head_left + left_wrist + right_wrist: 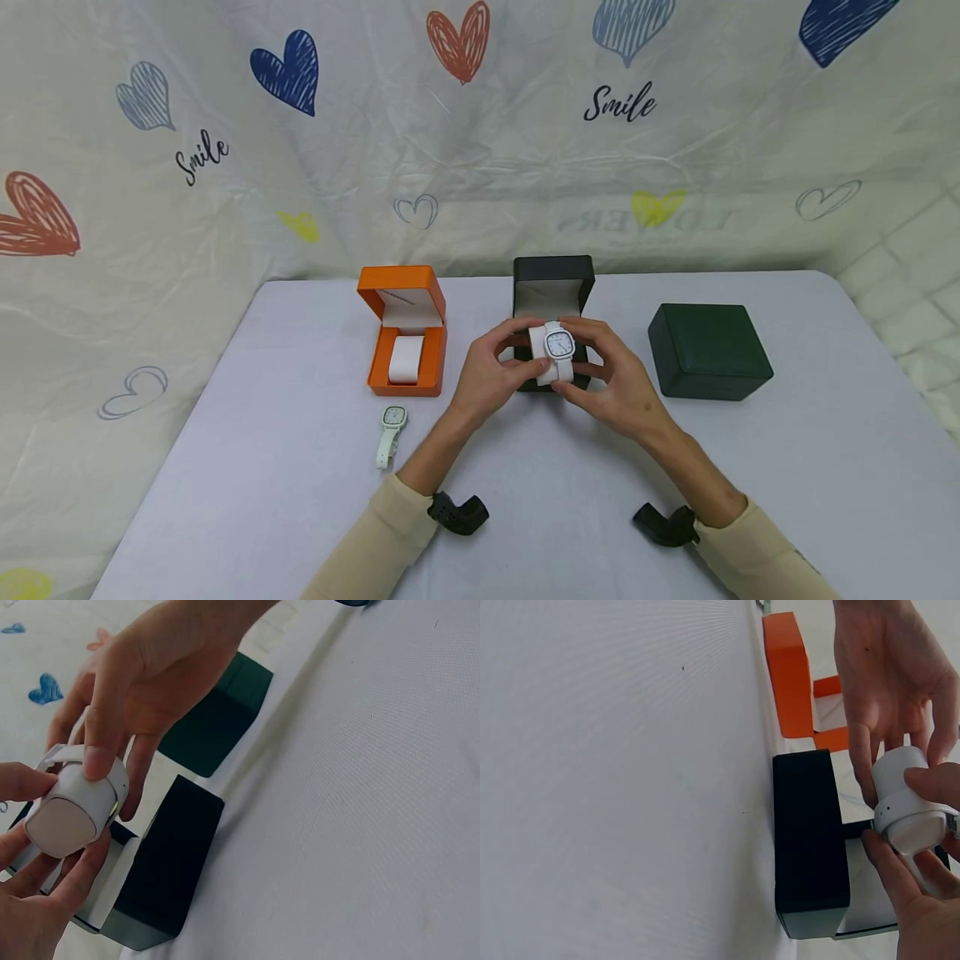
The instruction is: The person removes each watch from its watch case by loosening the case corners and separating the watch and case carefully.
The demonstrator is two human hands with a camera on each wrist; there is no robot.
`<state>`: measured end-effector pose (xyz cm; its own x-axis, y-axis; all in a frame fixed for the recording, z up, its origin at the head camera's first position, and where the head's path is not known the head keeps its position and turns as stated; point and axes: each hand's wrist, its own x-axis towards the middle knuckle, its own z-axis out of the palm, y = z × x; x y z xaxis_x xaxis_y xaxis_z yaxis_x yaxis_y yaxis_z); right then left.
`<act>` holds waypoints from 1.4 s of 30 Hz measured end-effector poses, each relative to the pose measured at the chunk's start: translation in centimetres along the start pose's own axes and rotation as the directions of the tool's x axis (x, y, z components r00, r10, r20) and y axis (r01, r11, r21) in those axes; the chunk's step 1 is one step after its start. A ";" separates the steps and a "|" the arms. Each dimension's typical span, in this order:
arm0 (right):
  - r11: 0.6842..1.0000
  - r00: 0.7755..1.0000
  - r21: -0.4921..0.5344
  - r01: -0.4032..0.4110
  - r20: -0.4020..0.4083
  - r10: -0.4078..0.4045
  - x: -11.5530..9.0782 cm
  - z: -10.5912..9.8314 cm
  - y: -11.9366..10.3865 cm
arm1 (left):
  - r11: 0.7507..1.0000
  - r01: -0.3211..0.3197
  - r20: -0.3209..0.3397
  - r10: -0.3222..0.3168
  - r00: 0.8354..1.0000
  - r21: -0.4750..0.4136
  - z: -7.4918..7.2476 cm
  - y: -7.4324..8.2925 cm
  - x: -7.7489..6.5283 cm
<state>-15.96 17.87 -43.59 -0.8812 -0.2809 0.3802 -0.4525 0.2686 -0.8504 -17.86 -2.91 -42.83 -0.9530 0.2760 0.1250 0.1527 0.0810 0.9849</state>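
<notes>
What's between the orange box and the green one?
In the head view: the open black box, with the left hand and right hand holding a white watch on a white cushion.

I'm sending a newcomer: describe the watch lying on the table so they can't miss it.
On the white table, find the open orange box. In front of it lies a pale square-faced watch. Unlike the white watch between the left hand and right hand, it lies loose.

You've 3 boxes: orange box [432,358] L, blk box [553,267] btwn, green box [708,354] R. You've 2 watches: held watch [559,344], loose watch [392,425] nr L. 2 cushions: L cushion [406,360], held cushion [537,342]. Yr 2 hands: L hand [491,367], R hand [618,375]. 2 wrist cams: L cam [459,515], R cam [666,527]. 1 table [300,375].
</notes>
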 end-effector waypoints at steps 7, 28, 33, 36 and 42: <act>1.000 1.000 0.018 -0.015 0.001 0.015 -0.1 -0.2 -0.2 | 1.000 0.009 0.006 -0.009 1.000 0.009 0.0 0.1 0.0; 1.000 1.000 0.022 -0.002 0.007 0.001 -0.3 -0.4 -0.1 | 1.000 0.008 0.031 -0.009 0.999 0.027 0.0 0.2 0.1; 1.000 1.000 0.005 0.004 0.006 -0.004 -0.3 -0.5 -0.2 | 0.999 0.012 0.031 -0.013 0.999 0.038 -0.1 0.3 0.1; 1.000 1.000 0.002 0.003 0.006 -0.003 -0.4 -0.5 -0.2 | 0.999 0.018 0.034 -0.019 0.999 0.039 -0.2 0.3 0.1; 1.000 1.000 0.023 0.012 0.014 -0.012 -0.4 -0.5 -0.3 | 0.999 0.027 0.042 -0.028 0.999 0.036 -0.3 0.4 0.1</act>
<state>-15.55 18.37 -43.28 -0.8737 -0.2970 0.3853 -0.4595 0.2440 -0.8540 -17.95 -3.12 -42.42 -0.9451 0.3135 0.0918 0.1364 0.1231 0.9830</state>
